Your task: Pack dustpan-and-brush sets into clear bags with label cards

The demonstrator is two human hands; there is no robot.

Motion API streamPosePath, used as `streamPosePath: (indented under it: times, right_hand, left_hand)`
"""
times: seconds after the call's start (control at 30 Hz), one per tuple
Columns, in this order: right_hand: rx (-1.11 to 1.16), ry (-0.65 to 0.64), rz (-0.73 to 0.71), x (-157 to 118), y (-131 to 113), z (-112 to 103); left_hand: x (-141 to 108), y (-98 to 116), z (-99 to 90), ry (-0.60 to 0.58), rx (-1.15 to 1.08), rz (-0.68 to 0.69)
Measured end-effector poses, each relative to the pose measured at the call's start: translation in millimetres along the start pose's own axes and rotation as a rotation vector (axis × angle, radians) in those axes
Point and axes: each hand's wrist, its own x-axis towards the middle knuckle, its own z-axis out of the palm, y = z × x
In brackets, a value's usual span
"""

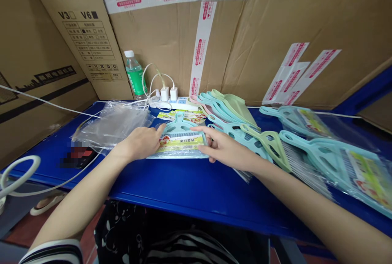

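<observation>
A light-blue dustpan (pixel 178 157) lies flat before me in a clear plastic bag, a small brush with bluish bristles and a printed yellow-green card (pixel 182 143) in with it. My left hand (pixel 142 143) is closed at its left edge, index finger stretched along the plastic. At the right edge my right hand (pixel 219 147) grips the bagged set, index finger over the upper corner and thumb at the card's side. The other fingers of both hands are partly hidden. Loose brushes, one with a green handle (pixel 267 141), lie right of my right hand.
Stacked dustpans (pixel 228 106) in blue, pink and green stand behind. Bagged sets (pixel 333 157) lie at right, clear bags (pixel 116 123) at left. A power strip (pixel 183 104) with chargers and a green-labelled bottle (pixel 135 77) stand against the cardboard wall (pixel 171 35). Cables cross the blue table (pixel 171 186).
</observation>
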Motion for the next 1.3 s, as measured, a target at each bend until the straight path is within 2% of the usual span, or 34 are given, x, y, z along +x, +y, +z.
streamPosePath:
  times: [0.07,0.27,0.37,0.7,0.93,1.3]
  right_hand:
    - [0.197,0.054,0.030,4.3,1.3,-0.3]
    - [0.683,0.328,0.094,9.8,1.8,7.2]
    - [0.797,0.362,0.141,8.2,0.0,13.4]
    - [0.876,0.320,0.134,6.8,0.6,22.6]
    - [0.978,0.373,0.271,12.7,-1.3,24.7]
    - [0.898,0.322,0.210,13.5,6.0,23.6]
  left_hand:
    - [0.1,-0.3,0.3,0.003,-0.008,0.009]
    - [-1.2,0.1,1.7,0.038,-0.060,0.068]
    - [-1.9,2.0,2.0,0.045,-0.066,0.092]
    - [-1.2,4.1,3.0,0.060,-0.063,0.123]
    - [-2.2,4.0,0.4,0.032,-0.064,0.108]
    - [-5.3,3.1,-2.1,0.046,-0.061,0.108]
